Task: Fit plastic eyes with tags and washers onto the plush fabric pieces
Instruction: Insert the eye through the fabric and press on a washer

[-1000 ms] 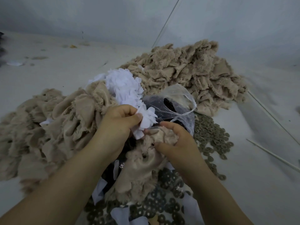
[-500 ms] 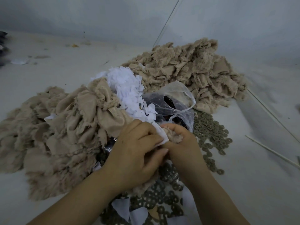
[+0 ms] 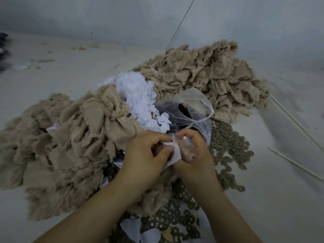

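Note:
My left hand [image 3: 146, 159] pinches a white tag [image 3: 176, 154] against a beige plush piece [image 3: 186, 150]. My right hand [image 3: 197, 157] is curled around that plush piece, and the two hands touch. Whether an eye sits in the piece is hidden by my fingers. A heap of white tags [image 3: 140, 100] lies just beyond the hands. A clear plastic bag [image 3: 185, 109] with dark eyes inside is open behind my right hand. Grey-green washers [image 3: 229, 146] are spread to the right and below my wrists.
One big pile of beige plush pieces [image 3: 61, 141] lies at the left, another pile [image 3: 206, 76] at the back right. Two thin white sticks [image 3: 296, 163] lie on the pale floor at the right. A grey wall [image 3: 157, 18] runs behind.
My left hand took a white tag from the heap and brought it down to the plush piece in my right hand. Both hands have closed together over it.

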### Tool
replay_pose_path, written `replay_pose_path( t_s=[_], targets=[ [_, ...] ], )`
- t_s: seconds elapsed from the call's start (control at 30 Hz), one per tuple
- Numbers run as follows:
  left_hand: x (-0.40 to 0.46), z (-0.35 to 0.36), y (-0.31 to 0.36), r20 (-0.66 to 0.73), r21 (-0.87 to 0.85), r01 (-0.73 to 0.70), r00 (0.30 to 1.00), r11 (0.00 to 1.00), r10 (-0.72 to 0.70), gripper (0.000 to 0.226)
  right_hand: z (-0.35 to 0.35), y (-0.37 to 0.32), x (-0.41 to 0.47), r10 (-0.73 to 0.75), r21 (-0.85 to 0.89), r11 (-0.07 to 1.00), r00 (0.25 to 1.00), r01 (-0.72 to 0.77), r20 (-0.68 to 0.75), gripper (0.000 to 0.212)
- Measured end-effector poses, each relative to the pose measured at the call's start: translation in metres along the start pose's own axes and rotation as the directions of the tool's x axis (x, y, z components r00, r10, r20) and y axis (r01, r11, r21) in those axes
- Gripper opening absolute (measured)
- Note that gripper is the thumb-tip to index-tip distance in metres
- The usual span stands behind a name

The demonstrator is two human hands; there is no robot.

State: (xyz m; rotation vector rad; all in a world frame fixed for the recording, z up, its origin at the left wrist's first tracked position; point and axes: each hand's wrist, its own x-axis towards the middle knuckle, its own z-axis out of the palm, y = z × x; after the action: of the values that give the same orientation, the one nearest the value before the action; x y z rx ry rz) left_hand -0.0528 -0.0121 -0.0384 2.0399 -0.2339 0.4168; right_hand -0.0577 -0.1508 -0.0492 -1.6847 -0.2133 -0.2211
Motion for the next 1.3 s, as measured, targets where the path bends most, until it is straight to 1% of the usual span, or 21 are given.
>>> replay_pose_path(
  t_s=[0.07,0.13,0.23,0.33,0.4,0.43,0.53,0.6,0.63,0.67,0.7,0.73,0.77,0.8,0.83,0.87,0.93,1.03,1.13,1.23,1.3],
  targets=[
    [0.000,0.002,0.002,-0.015,-0.015,-0.003,1.000,1.000,0.003,0.014,0.001,0.003,0.000,-0.022,0.032,0.999,1.000,0.022,-0.001,0.020],
    [-0.001,0.003,0.003,-0.022,-0.037,-0.026,0.999,0.999,0.025,0.011,0.000,0.007,-0.001,-0.004,0.044,0.999,1.000,0.004,-0.002,0.015],
    [-0.004,0.000,0.003,-0.037,-0.070,-0.036,0.999,0.997,0.034,0.015,-0.001,0.009,-0.001,0.046,0.012,0.999,0.998,-0.046,-0.037,0.018],
    [-0.001,-0.008,-0.003,-0.176,-0.047,-0.013,0.984,0.999,0.005,0.021,-0.001,0.011,-0.001,0.066,-0.036,0.997,0.997,-0.067,-0.048,0.025],
    [0.004,-0.015,-0.009,-0.217,-0.049,0.035,0.975,0.998,-0.044,0.020,-0.002,0.011,0.000,0.076,-0.019,0.997,0.996,-0.077,-0.042,0.028],
    [0.005,-0.018,-0.013,-0.213,-0.031,0.040,0.976,0.999,-0.046,0.020,-0.002,0.012,0.000,0.077,-0.010,0.997,0.997,-0.077,-0.031,0.028],
    [0.005,-0.026,-0.018,-0.207,0.102,-0.023,0.977,0.995,0.044,0.018,-0.001,0.013,0.000,0.087,-0.030,0.996,0.996,-0.087,-0.011,0.026],
    [0.004,-0.029,-0.019,-0.218,0.150,-0.032,0.974,0.988,0.065,0.024,-0.001,0.013,0.000,0.098,-0.066,0.993,0.995,-0.100,-0.026,0.026],
    [0.004,-0.029,-0.020,-0.208,0.112,-0.003,0.978,0.994,0.026,0.032,0.000,0.013,0.000,0.098,-0.072,0.992,0.995,-0.100,-0.031,0.028],
    [0.004,-0.029,-0.019,-0.169,0.027,0.050,0.985,0.998,-0.044,0.041,-0.001,0.013,0.000,0.095,-0.072,0.993,0.995,-0.097,-0.027,0.030],
    [0.004,-0.027,-0.018,-0.099,-0.068,0.106,0.989,0.992,-0.112,0.047,-0.001,0.011,-0.001,0.092,-0.072,0.993,0.996,-0.092,-0.005,0.034],
    [0.003,-0.025,-0.015,-0.013,-0.139,0.147,0.989,0.979,-0.151,0.045,0.000,0.010,-0.002,0.081,-0.085,0.993,0.996,-0.078,0.032,0.040],
    [0.002,-0.022,-0.011,0.066,-0.171,0.167,0.985,0.971,-0.158,0.042,0.000,0.009,-0.002,0.060,-0.113,0.992,0.996,-0.052,0.070,0.047],
    [0.000,-0.018,-0.008,0.121,-0.160,0.161,0.982,0.974,-0.142,0.039,0.001,0.007,-0.003,0.030,-0.142,0.990,0.995,-0.016,0.097,0.050],
    [-0.001,-0.015,-0.006,0.155,-0.132,0.139,0.981,0.981,-0.118,0.035,0.002,0.007,-0.004,-0.005,-0.159,0.987,0.994,0.022,0.110,0.048],
    [-0.001,-0.012,-0.005,0.166,-0.102,0.114,0.981,0.988,-0.097,0.032,0.003,0.006,-0.004,-0.033,-0.168,0.984,0.994,0.051,0.107,0.044],
    [0.000,-0.006,-0.005,0.157,-0.089,0.109,0.983,0.990,-0.094,0.028,0.004,0.006,-0.004,-0.047,-0.169,0.984,0.997,0.055,0.053,0.035],
    [0.003,-0.001,-0.006,0.129,-0.137,0.176,0.979,0.975,-0.159,0.022,0.004,0.007,-0.005,-0.034,-0.123,0.992,0.999,0.031,-0.017,0.025],
    [0.005,0.000,-0.004,0.133,-0.133,0.188,0.976,0.973,-0.171,0.026,0.002,0.007,-0.005,-0.011,-0.103,0.995,0.999,0.008,-0.032,0.027],
    [0.005,-0.003,-0.004,0.132,-0.118,0.173,0.979,0.978,-0.158,0.027,0.001,0.010,-0.005,-0.016,-0.128,0.992,0.999,0.010,-0.046,0.023],
    [0.005,-0.006,-0.004,0.106,-0.128,0.173,0.981,0.977,-0.160,0.026,0.001,0.012,-0.005,0.005,-0.154,0.988,0.998,-0.014,-0.056,0.022]
  ],
)
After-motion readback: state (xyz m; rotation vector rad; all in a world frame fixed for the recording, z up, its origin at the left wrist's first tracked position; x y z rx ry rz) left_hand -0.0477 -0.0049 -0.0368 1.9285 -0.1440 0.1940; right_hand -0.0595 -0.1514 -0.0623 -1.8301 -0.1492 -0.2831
